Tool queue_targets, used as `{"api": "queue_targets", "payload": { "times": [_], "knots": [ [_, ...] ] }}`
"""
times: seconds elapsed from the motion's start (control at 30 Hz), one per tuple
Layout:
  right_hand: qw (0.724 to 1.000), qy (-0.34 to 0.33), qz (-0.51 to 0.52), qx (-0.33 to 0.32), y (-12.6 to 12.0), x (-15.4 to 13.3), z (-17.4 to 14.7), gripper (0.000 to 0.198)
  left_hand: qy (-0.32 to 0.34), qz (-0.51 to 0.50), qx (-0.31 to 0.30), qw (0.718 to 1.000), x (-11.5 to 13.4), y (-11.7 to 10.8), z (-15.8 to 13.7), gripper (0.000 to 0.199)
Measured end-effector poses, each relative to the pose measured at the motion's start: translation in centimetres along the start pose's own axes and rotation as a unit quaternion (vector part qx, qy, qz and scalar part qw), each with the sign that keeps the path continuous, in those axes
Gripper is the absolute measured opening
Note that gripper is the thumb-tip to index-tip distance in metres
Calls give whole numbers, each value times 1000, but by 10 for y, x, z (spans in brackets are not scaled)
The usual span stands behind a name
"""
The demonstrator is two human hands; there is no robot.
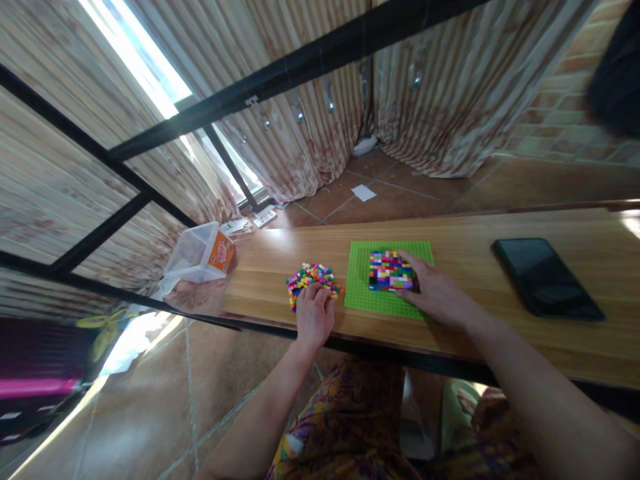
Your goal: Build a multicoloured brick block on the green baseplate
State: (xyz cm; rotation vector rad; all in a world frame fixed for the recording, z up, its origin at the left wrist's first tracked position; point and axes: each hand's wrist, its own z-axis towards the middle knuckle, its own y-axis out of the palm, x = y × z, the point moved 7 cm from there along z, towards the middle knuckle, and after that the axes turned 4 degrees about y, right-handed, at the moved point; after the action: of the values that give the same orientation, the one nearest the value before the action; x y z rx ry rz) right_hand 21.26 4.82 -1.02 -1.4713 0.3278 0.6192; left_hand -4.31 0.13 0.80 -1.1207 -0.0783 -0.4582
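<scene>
A square layer of multicoloured toy bricks (390, 270) sits on a green baseplate (361, 287). My right hand (434, 292) spans the right end of this brick block, with fingers at its far edge and the thumb at its near edge. To the left of the baseplate lies a loose heap of small coloured bricks (313, 275). My left hand (315, 317) reaches into the near side of the heap with its fingers curled together. Whatever is between those fingertips is hidden.
On the right of the wooden bench (465, 267) lies a black tablet (547, 277). A clear plastic box (195, 252) with an orange label stands at the left end. Black metal bars (300, 73) and curtains (440, 100) are beyond.
</scene>
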Motion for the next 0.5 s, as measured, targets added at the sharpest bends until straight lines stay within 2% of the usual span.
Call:
{"api": "queue_targets", "payload": {
  "times": [0.27, 0.5],
  "knots": [
    [1000, 8, -10, -3, -1, -1, 0, 77, 23, -12, -2, 1000, 7, -2, 4, 7],
    [1000, 19, -3, -20, 0, -1, 0, 78, 85, -89, 7, 992, 57, 1, 27, 6]
  ]
}}
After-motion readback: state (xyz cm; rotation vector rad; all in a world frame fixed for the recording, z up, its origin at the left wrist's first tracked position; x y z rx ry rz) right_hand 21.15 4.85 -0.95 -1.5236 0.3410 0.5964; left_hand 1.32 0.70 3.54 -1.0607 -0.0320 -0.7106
